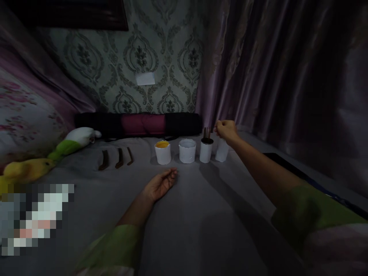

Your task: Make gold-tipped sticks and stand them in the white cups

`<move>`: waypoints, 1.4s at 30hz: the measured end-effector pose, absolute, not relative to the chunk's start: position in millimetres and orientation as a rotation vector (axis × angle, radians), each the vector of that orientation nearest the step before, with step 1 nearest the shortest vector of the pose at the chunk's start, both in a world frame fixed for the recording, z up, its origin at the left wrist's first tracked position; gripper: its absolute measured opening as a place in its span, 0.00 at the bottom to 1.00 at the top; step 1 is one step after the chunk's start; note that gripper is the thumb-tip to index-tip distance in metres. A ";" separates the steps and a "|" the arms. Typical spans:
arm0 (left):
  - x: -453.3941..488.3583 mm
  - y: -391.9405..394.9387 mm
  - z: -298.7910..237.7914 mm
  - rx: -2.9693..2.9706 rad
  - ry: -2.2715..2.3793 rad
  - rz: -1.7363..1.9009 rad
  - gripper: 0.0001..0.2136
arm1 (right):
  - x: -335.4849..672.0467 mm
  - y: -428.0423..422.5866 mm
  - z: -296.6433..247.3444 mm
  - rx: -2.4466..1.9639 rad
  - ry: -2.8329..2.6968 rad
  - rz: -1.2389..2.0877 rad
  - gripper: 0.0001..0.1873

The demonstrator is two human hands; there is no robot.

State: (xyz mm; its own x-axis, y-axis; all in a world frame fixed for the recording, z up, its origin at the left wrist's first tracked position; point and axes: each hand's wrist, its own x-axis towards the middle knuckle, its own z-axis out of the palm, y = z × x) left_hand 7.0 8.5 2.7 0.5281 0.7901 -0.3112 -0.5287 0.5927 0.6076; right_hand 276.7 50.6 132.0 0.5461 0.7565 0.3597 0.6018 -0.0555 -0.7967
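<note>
The rightmost white container (221,154) stands on the grey sheet (184,214), the person's right hand (226,128) curled above it — whether the fingers grip anything cannot be told. Just left, another white container (205,153) holds thin brown sticks (207,132). Next come a wide white tub (187,153) and a yellow-filled pot (163,155); before them the left hand (160,185) is relaxed — palm turned up, released. Farther left lie three dark curved pieces (119,158).

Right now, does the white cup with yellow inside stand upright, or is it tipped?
Upright: the white cup stands on the grey cloth, its open rim facing up and yellow showing inside.
</note>
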 end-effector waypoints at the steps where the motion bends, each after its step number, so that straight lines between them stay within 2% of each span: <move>1: 7.0 8.4 2.9 0.476 0.606 0.824 0.07 | 277.0 49.8 130.6 -1.732 -1.125 0.197 0.16; 18: 7.4 9.0 1.3 0.446 0.603 0.827 0.07 | 259.1 17.4 92.0 -1.658 -1.082 0.318 0.18; 26: 8.4 9.0 1.5 0.437 0.550 0.827 0.08 | 225.1 8.0 64.0 -1.481 -1.066 0.667 0.13; 37: 5.6 17.6 -5.8 0.463 0.487 0.831 0.09 | 159.1 2.9 15.0 -1.510 -1.259 0.873 0.18; 42: 5.3 16.8 -3.9 0.456 0.495 0.822 0.09 | 155.4 13.8 -6.2 -1.531 -1.357 0.798 0.22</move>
